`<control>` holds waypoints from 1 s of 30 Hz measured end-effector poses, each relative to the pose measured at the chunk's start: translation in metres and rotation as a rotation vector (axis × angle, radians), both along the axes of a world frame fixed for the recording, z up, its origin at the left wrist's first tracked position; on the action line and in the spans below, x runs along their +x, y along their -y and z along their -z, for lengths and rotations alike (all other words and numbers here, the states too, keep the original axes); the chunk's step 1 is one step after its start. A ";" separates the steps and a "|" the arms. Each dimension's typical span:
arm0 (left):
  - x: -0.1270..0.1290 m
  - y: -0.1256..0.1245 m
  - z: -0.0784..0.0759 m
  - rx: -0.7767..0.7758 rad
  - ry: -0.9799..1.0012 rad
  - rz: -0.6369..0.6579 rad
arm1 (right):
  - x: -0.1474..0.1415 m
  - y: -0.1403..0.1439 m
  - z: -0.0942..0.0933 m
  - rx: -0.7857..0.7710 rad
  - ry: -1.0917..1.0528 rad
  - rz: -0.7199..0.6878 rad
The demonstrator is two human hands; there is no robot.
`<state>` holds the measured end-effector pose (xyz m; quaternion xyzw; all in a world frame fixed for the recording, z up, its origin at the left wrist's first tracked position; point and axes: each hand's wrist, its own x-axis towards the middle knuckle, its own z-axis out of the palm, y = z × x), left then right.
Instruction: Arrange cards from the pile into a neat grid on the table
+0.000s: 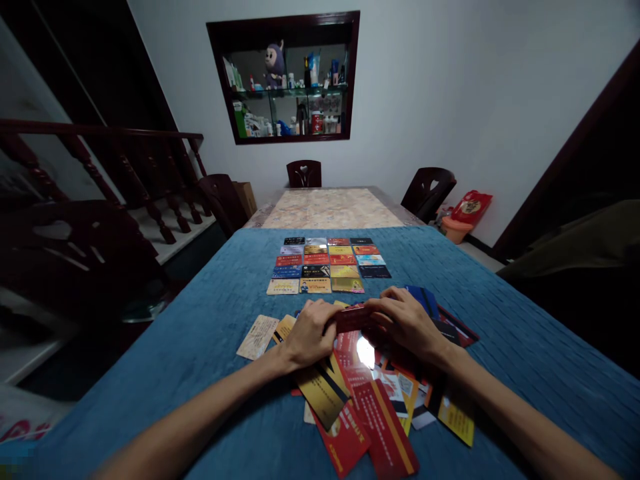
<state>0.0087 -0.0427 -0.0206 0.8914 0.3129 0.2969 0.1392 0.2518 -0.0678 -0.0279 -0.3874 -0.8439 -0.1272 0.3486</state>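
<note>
Blue tablecloth [210,333], left hand [310,333], right hand [407,323] pinching red card [353,317], loose cards [380,407] beneath.

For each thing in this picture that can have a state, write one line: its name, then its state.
left hand: closed on the red card's left end
right hand: closed on the red card's right end
red card: held above the loose pile
loose pile of cards: scattered, overlapping
card grid: flat in neat rows
blue cloth: spread over the table
</note>
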 end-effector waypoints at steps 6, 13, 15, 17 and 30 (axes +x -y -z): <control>0.000 -0.001 0.002 0.007 0.008 0.004 | -0.001 0.001 0.000 -0.011 0.005 0.000; 0.000 0.000 0.000 0.018 -0.015 -0.009 | -0.001 0.003 -0.002 -0.030 0.016 -0.023; 0.000 0.000 0.000 0.018 0.005 -0.009 | -0.002 0.003 -0.003 -0.032 0.037 -0.025; 0.000 -0.001 0.000 0.015 0.035 -0.017 | -0.004 0.004 -0.003 -0.036 0.073 -0.022; -0.002 -0.002 -0.001 0.038 0.093 -0.049 | -0.015 0.009 -0.003 0.079 0.129 0.079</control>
